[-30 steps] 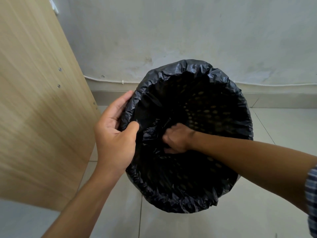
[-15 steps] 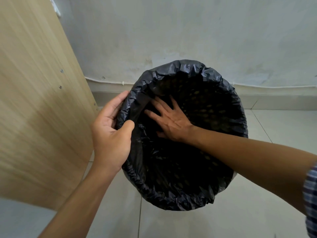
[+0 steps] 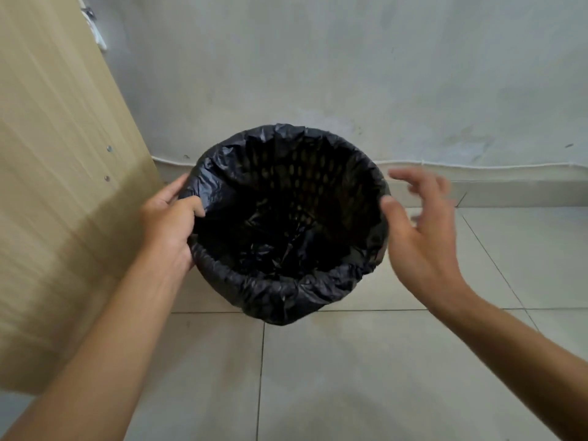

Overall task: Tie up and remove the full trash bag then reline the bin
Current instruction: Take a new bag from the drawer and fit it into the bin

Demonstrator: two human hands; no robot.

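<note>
A round bin (image 3: 305,173) with a perforated wall stands on the floor by the wall, lined with a black trash bag (image 3: 280,291) folded over its rim. The bag's inside looks empty and crumpled at the bottom. My left hand (image 3: 168,224) grips the left rim, thumb inside over the bag and fingers outside. My right hand (image 3: 420,224) hovers just outside the right rim, blurred, fingers spread and holding nothing.
A wooden panel (image 3: 57,186) stands close on the left of the bin. A grey wall (image 3: 350,74) with a thin white cable (image 3: 477,165) along its base runs behind. Pale floor tiles (image 3: 350,361) lie in front and to the right.
My right hand came out of the bin, where it was pressing the bag down, and moved to the outside of the right rim. The view pulled back. My left hand kept its grip.
</note>
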